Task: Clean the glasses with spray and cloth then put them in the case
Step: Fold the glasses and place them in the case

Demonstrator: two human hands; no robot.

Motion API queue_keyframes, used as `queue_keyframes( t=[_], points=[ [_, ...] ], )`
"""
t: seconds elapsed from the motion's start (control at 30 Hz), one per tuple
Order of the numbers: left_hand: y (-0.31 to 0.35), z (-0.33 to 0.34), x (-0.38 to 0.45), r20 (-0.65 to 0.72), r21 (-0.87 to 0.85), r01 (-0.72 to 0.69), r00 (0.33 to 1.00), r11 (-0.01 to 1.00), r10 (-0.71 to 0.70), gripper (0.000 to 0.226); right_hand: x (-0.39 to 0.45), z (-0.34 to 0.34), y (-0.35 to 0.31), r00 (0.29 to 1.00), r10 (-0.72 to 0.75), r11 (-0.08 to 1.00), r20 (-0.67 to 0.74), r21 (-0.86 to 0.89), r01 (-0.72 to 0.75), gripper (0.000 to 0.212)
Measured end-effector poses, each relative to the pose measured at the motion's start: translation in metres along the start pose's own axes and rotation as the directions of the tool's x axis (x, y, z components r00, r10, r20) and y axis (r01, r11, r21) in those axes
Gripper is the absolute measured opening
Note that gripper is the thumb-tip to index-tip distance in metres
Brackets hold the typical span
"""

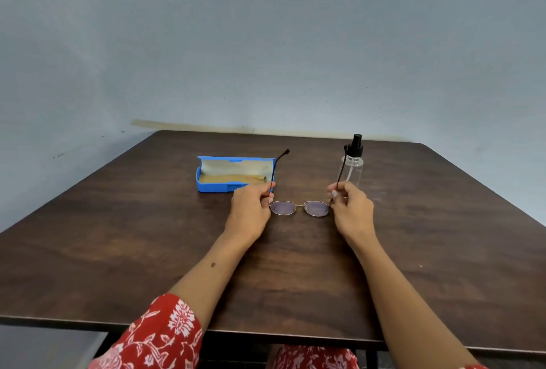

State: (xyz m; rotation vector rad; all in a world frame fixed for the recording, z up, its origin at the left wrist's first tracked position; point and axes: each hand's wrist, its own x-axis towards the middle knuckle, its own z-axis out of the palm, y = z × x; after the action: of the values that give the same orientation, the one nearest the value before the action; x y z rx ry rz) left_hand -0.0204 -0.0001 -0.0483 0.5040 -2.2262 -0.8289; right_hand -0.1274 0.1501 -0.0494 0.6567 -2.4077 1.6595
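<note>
Left hand (251, 201) and right hand (350, 206) each pinch a temple of the glasses (299, 208), held right of the open blue case (233, 175).

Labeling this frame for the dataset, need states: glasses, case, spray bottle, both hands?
glasses: unfolded, temples pointing up and away, lenses low over the table, held at both hinges
case: open, tan cloth inside
spray bottle: upright, cap on, untouched
left hand: pinching the left temple
right hand: pinching the right temple
</note>
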Motion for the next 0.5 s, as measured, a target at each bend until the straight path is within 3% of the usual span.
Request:
queue_keyframes(
  t=[0.23, 0.5],
  points=[
    [0.005, -0.0007, 0.0002, 0.225, 0.361, -0.149, 0.972, 0.921, 0.069, 0.04, 0.0044, 0.0007, 0.0075, 1.0, 0.012, 0.998, 0.005, 0.069, -0.012, 0.026],
    [0.0102, -0.0039, -0.0039, 0.267, 0.42, -0.207, 0.959, 0.884, 0.098, 0.037, 0.0053, -0.0067, 0.005, 0.998, 0.032, 0.992, 0.055, 0.121, -0.038, 0.047]
  ],
)
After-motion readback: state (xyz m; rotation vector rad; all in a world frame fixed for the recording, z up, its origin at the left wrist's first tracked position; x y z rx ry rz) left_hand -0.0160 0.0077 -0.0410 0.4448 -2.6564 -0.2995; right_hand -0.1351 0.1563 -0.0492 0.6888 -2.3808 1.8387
